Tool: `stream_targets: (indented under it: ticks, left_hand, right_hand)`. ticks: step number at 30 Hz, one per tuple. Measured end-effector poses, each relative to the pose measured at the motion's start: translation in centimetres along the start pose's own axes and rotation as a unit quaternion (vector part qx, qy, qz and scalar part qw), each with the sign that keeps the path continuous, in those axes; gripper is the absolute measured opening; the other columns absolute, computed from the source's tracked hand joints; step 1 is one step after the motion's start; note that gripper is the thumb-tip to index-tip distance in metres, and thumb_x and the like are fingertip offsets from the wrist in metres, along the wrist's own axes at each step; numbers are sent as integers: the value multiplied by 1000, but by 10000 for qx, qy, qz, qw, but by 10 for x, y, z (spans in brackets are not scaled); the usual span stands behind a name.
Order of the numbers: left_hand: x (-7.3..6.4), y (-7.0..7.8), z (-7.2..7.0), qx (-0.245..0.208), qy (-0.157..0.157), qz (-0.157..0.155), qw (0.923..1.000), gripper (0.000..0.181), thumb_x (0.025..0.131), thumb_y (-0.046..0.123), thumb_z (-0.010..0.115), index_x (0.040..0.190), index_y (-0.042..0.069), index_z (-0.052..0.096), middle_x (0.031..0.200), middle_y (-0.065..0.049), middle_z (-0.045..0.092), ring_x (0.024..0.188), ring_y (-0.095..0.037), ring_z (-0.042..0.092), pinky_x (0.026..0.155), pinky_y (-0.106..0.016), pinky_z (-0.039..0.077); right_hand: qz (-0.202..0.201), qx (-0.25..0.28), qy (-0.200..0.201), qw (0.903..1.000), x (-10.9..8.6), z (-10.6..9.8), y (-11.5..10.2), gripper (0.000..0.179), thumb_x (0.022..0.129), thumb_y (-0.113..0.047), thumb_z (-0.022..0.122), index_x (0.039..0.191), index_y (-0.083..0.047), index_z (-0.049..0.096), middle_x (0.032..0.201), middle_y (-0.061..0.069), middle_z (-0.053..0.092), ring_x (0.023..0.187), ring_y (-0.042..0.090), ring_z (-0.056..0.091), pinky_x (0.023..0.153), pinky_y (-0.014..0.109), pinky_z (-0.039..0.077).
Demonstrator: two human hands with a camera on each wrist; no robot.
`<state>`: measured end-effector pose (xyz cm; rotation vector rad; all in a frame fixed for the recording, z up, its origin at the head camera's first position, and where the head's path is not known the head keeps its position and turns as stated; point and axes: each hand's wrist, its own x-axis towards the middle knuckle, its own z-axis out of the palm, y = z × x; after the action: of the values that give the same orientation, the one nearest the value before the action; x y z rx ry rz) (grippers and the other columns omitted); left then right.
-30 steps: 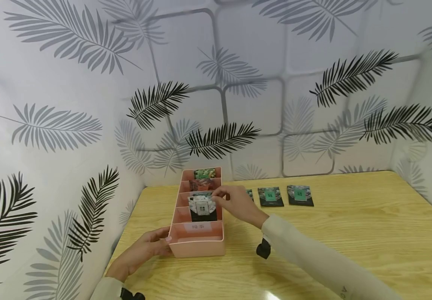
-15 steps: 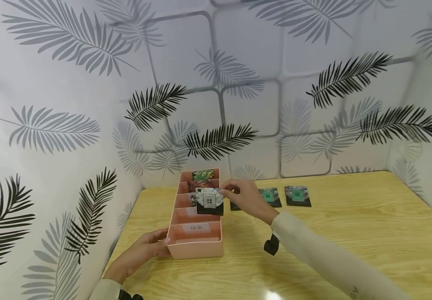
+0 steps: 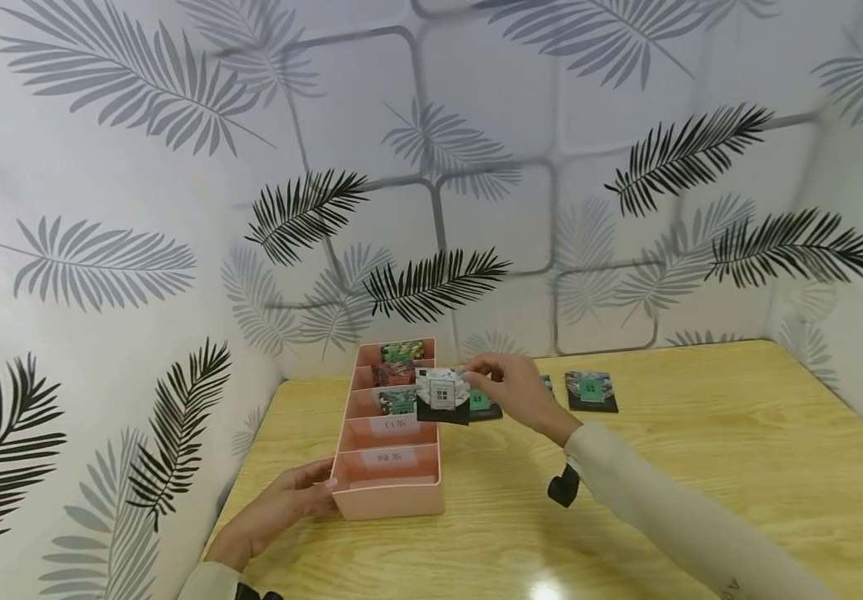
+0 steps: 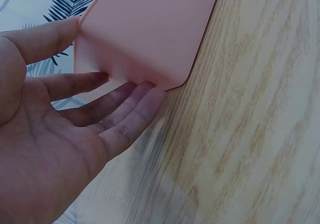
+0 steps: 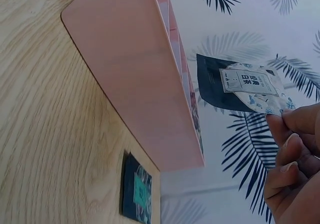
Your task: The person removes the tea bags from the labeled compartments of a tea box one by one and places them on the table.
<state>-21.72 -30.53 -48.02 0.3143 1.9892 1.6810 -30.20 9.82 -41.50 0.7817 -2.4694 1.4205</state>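
Observation:
My right hand (image 3: pixel 525 396) pinches a white and black tea sachet (image 3: pixel 442 395) by its upper corner, above the right rim of a pink divided box (image 3: pixel 389 501). In the right wrist view the held sachet (image 5: pixel 242 86) shows a pale printed label, and thumb and forefinger grip its edge. My left hand (image 3: pixel 281 508) holds the box at its near left corner. Its thumb lies at the rim, while the other fingertips (image 4: pixel 150 96) touch the outer wall. The two nearest compartments hold no sachet and show white paper labels; the farther ones hold sachets.
Sachets with green labels lie on the wooden table (image 3: pixel 626 483) right of the box: one sachet (image 3: pixel 591 390) stands alone, others are partly behind my right hand. A leaf-patterned wall covering (image 3: pixel 506 292) rises along the table's back and left.
My right hand has lifted the white sachet out of the box's second compartment from the front and carried it right and slightly up. The left hand stays at the box corner.

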Motion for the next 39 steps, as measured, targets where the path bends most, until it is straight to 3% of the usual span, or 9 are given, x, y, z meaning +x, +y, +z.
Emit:
stream_targets:
  ticks: [14,23,30,39]
  left_hand:
    - [1,1,3,32,13,20,10000,64,111,24,49,160,-7,22,156,-27,40,123,-28,62,105,-43,52]
    - [0,1,1,17,-30,12,10000,65,111,26,49,160,-7,21,157,-27,38,124,-30,61,107,-47,50]
    - [0,3,2,53,-10,-29,10000,66,111,26,49,160,-7,21,157,-27,39,123,-31,62,106,-44,51]
    - [0,3,2,59,-16,-27,10000,65,112,25,48,160,-8,21,156,-27,39,123,-31,62,106,-45,51]
  right_hand:
    - [191,-209,211,9994,-11,-28,22,16,102,-25,68,112,-16,78,95,-3,73,66,18,53,57,31,44]
    - [245,-398,310,9984,-15,-44,28,15,102,-23,69,110,-14,78,91,6,73,62,19,50,54,30,40]
    - [431,-513,359,9971,-20,-59,36,17,103,-25,67,113,-15,77,87,2,70,58,19,51,52,31,45]
    - [665,-880,431,9930,-27,-79,52,19,103,-28,67,113,-16,77,93,1,73,66,21,50,59,35,41]
